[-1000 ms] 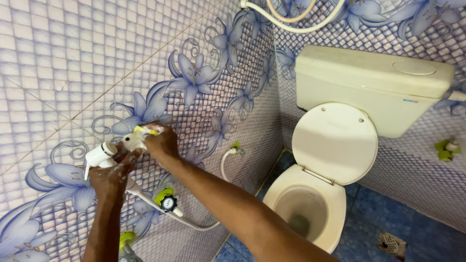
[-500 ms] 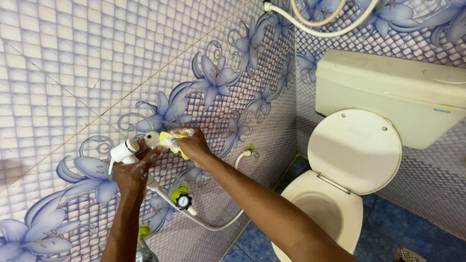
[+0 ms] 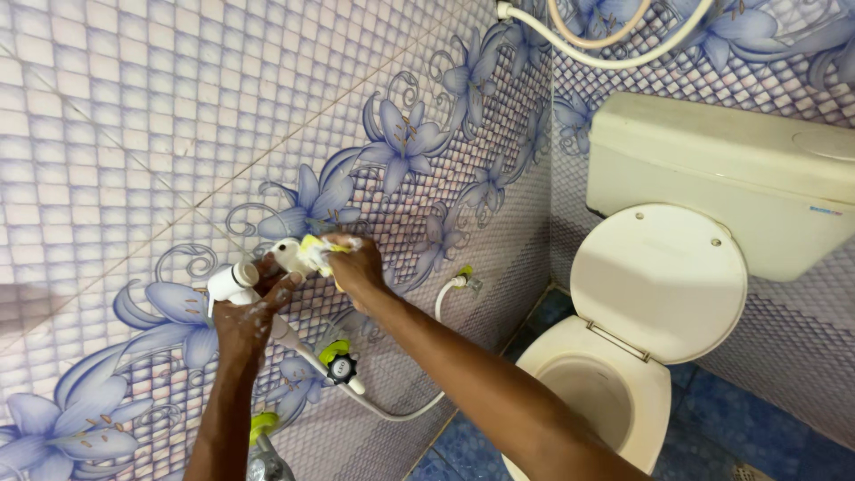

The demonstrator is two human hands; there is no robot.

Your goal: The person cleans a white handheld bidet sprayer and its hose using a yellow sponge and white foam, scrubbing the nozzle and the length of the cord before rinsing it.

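Left hand [image 3: 242, 313] grips the smooth white plastic spray nozzle [image 3: 258, 267]; right hand [image 3: 356, 265], fingers curled, presses a soapy yellow sponge [image 3: 315, 253] against it.

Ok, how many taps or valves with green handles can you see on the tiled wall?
3. One green-handled valve sits below the hands, another green-handled tap is at the bottom edge by the left forearm, and a small green angle valve is nearer the toilet. Arms may hide others.

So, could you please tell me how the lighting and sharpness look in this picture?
Head view: even, soft light; mild sheen on the cream toilet lid; a dark shadow smudge on the tiled wall at far left. The hands, left and right, with the yellow sponge, are sharp.
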